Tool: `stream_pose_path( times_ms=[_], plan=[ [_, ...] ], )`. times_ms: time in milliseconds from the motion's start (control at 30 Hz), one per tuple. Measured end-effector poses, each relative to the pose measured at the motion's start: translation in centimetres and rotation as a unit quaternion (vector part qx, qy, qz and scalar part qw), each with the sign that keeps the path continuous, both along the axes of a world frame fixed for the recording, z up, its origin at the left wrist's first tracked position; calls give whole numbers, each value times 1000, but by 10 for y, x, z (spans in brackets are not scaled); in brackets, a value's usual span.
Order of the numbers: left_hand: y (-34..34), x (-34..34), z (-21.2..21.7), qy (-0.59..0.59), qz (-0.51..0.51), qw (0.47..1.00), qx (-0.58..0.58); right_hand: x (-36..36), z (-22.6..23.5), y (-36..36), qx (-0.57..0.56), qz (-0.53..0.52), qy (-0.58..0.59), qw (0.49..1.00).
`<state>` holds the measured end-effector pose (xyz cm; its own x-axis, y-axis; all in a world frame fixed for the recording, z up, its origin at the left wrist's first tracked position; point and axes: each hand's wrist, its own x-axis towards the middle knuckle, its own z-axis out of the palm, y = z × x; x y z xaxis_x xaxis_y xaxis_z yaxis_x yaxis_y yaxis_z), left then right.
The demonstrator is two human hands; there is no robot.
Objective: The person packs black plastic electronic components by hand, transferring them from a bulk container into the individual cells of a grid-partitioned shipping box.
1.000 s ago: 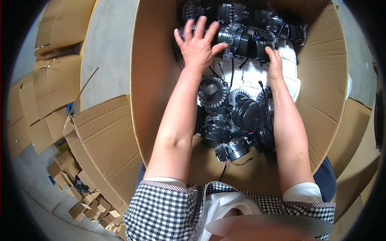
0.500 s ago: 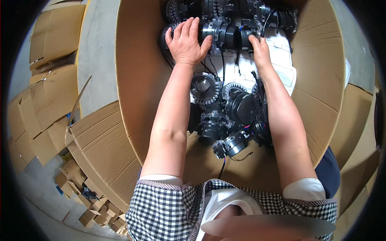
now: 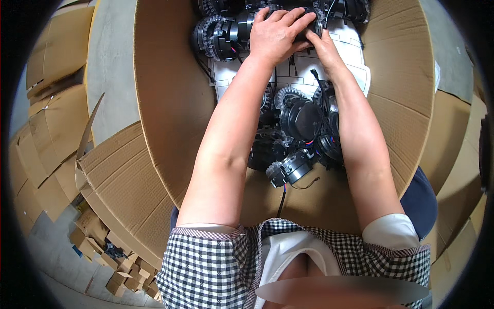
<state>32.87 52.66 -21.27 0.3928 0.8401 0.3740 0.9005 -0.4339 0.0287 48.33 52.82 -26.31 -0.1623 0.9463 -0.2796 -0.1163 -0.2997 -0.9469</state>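
My left hand (image 3: 278, 37) lies over a black cylindrical unit (image 3: 310, 19) in the row at the far end of the box, its fingers curved over the top. Beside it my right hand (image 3: 328, 52) grips the same unit's right end, with part of its fingers hidden. Left of my left hand sits another black unit (image 3: 215, 37) with a clear ribbed ring and thin wires. Nearer to me, a loose heap of such units includes a round black one (image 3: 302, 118) and a tilted one (image 3: 290, 167) with a trailing cable.
The tall cardboard box (image 3: 172, 82) surrounds the units. A white sheet with printed lines (image 3: 347, 44) lies beneath the far row. Outside are a folded-out flap (image 3: 121, 177), flattened cartons (image 3: 56, 46) and a pile of small cardboard pieces (image 3: 131, 273) on the floor.
My left hand has slid right along the far row, uncovering the left unit, and now lies close to my right hand. My right hand has shifted slightly away from me. The view has shifted a little.
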Motion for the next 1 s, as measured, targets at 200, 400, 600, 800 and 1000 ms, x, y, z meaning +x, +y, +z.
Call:
stream_pose_path(
  times_ms=[200,400,600,800,1000],
  plan=[
    [2,3,-8,-17,21,999,-17,26,47,-34,54,153,-506,847],
    [0,6,-3,-19,28,999,-31,-18,151,-97,24,508,-581,636],
    [2,7,-3,-28,26,998,-55,25,132,-86,81,520,-435,731],
    [0,3,0,-57,24,996,-59,100,129,-43,-56,111,-4,992],
    [-1,2,1,-62,17,996,-65,96,84,27,122,114,-277,946]
  ],
)
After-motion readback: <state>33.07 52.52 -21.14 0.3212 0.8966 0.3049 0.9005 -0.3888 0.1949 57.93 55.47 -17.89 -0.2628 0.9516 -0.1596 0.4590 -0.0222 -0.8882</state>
